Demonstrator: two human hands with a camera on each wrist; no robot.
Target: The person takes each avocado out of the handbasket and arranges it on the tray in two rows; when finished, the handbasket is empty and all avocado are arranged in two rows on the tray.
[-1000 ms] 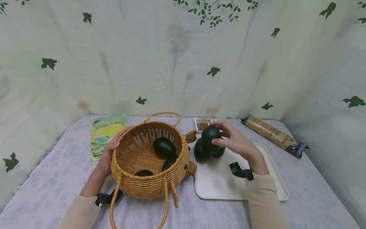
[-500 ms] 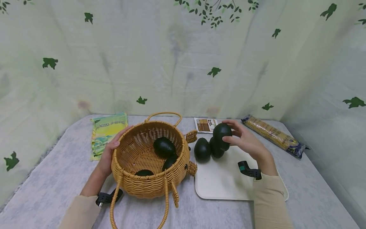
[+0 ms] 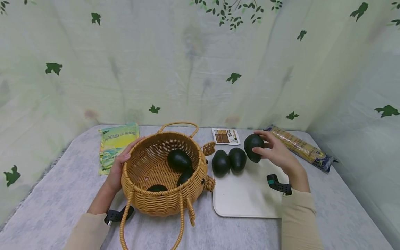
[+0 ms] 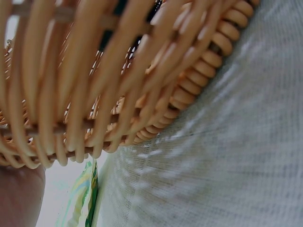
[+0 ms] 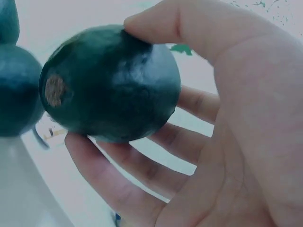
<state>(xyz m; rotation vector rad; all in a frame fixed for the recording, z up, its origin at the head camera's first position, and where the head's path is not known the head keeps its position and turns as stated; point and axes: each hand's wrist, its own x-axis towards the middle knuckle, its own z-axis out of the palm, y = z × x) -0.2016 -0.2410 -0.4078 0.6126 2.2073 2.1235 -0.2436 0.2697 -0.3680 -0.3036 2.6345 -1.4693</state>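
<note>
My right hand (image 3: 278,152) holds a dark green avocado (image 3: 252,148) between thumb and fingertips, over the far part of the white tray (image 3: 243,205). In the right wrist view its brown stem scar shows on the avocado (image 5: 109,85). Two more avocados, one at the tray's left corner (image 3: 221,162) and one beside it (image 3: 237,159), stand left of the held one. My left hand (image 3: 118,166) rests along the outer left side of the wicker basket (image 3: 162,205), its thumb at the rim. Inside the basket lie three dark avocados (image 3: 179,160), partly hidden by its wall.
A yellow-green packet (image 3: 118,142) lies behind my left hand. Behind the tray is a small white and brown packet (image 3: 226,136). A long bag of noodles (image 3: 300,147) lies at the back right. The basket's front handle (image 3: 181,225) hangs toward me.
My right hand has carried its avocado to the right, away from the two others, which now show fully. The left hand and the basket have stayed in place.
</note>
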